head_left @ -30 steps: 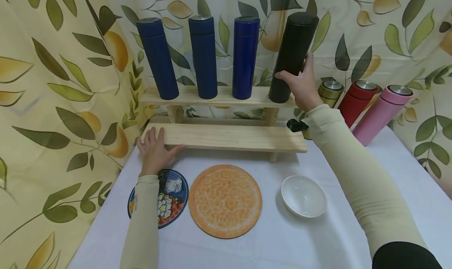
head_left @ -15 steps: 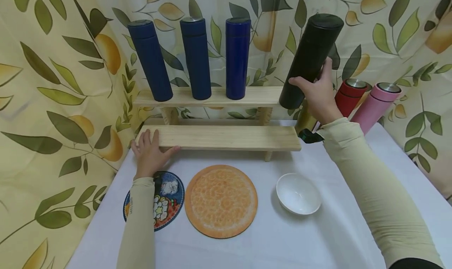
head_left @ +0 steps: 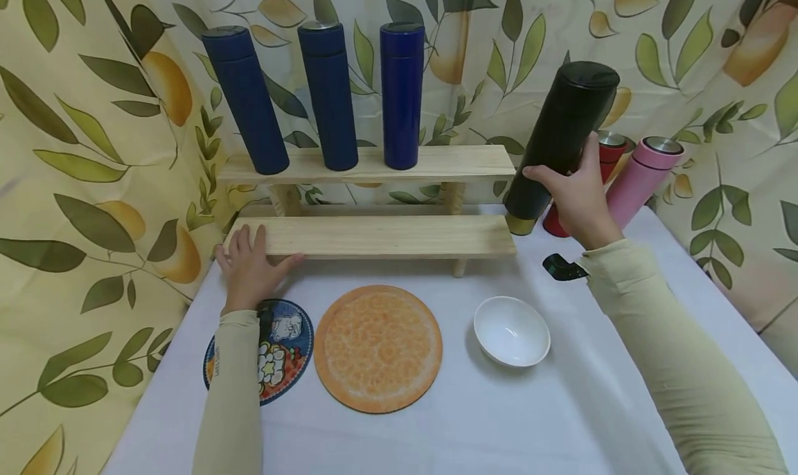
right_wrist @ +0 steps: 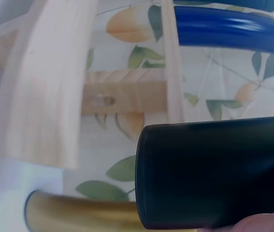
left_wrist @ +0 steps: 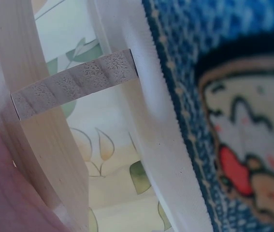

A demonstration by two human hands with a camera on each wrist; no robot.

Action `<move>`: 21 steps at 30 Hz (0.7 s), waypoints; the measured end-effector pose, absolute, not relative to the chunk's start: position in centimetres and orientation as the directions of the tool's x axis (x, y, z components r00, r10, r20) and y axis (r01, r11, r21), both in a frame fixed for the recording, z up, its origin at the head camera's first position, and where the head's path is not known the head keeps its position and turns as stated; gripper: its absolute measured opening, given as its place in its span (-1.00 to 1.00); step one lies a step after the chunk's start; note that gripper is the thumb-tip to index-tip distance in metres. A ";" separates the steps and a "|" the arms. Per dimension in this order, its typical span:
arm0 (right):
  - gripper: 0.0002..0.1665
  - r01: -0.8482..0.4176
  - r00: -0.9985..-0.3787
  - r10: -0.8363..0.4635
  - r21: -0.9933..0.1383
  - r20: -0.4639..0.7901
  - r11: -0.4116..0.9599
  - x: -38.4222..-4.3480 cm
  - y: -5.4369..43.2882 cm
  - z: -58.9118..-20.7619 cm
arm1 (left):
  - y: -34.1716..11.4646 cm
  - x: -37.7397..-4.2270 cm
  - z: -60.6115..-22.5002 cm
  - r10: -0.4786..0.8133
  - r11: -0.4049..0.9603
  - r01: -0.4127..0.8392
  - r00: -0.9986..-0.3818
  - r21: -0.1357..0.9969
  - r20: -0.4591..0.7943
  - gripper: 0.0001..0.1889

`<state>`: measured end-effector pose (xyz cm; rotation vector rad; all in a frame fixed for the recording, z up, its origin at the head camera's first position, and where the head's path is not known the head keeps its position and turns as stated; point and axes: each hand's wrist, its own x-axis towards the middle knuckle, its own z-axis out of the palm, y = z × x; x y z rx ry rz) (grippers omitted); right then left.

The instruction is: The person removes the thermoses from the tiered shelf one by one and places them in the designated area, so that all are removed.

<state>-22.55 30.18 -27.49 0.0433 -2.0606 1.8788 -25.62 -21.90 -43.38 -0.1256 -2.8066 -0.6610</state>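
Note:
In the head view my right hand (head_left: 586, 201) grips a tall black thermos (head_left: 564, 129) by its lower part. The thermos leans to the right, off the right end of the two-tier wooden shelf stand (head_left: 386, 236), its base overlapping a gold thermos (head_left: 521, 225) behind it. The right wrist view shows the base of the black thermos (right_wrist: 209, 174) beside the upper board, above the gold thermos (right_wrist: 79, 212). My left hand (head_left: 251, 274) rests on the left end of the lower board, fingers spread on top and thumb along the front edge.
Three blue thermoses, one at the right end (head_left: 402, 97), stand on the upper board. Red (head_left: 609, 153) and pink thermoses (head_left: 645, 177) stand at the back right. On the white cloth lie an orange round mat (head_left: 377, 349), a patterned blue mat (head_left: 293, 350) and a white bowl (head_left: 512, 331).
The right hand has lifted the black thermos off the upper board, carried it right past the board's end and lowered it slightly. The left hand stays on the lower board. The head view shifts somewhat.

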 end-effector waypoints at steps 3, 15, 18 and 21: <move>0.04 -0.245 -0.937 0.227 -0.962 0.267 0.121 -22.1 30.9 -28.3 | -21.9 -25.5 -43.3 0.026 0.892 0.141 -0.964 0.430 0.263 0.23; 0.10 -0.136 -0.952 0.258 -0.983 0.164 0.122 -21.8 32.8 -32.8 | -22.1 -25.4 -43.6 0.028 0.890 0.146 -0.963 0.432 0.267 0.21; 0.09 -0.131 -0.954 0.259 -0.986 0.153 0.103 -22.0 33.1 -33.9 | -22.0 -25.4 -43.4 0.028 0.886 0.153 -0.960 0.437 0.279 0.20; 0.07 -0.139 -0.953 0.263 -0.988 0.153 0.072 -22.3 33.2 -34.8 | -21.8 -25.4 -43.3 0.026 0.883 0.154 -0.959 0.443 0.282 0.19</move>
